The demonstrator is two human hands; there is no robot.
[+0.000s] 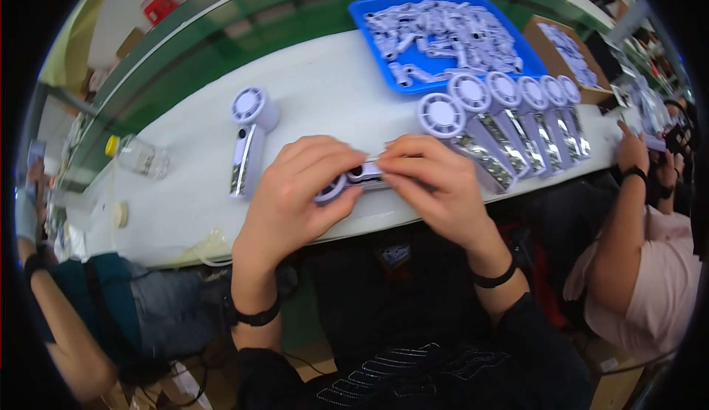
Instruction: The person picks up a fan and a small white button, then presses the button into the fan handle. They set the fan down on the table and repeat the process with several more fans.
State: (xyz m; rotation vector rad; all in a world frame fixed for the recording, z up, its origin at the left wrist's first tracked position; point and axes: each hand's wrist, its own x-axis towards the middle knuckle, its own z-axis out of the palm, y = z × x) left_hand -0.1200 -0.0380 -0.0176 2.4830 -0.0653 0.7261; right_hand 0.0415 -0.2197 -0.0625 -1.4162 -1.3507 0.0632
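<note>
Near the front edge of the white table, my left hand [299, 192] is closed round a lavender handheld fan [369, 177], whose round head is mostly covered by the fingers. My right hand [436, 181] pinches at the fan's handle end with thumb and fingertips; any small part between them is hidden. Left of my hands lies another lavender fan [249, 140] with its handle opened, showing a circuit strip. To the right, a row of several similar fans [480, 144] lies side by side, handles open and boards exposed.
A blue tray [395, 78] full of lavender handle pieces [450, 33] stands at the back, beside a cardboard box [550, 45] of similar parts. A clear bottle with yellow cap [142, 157] lies at left, near a tape roll [119, 215]. Co-workers sit on both sides; one arm [628, 218] reaches in at right.
</note>
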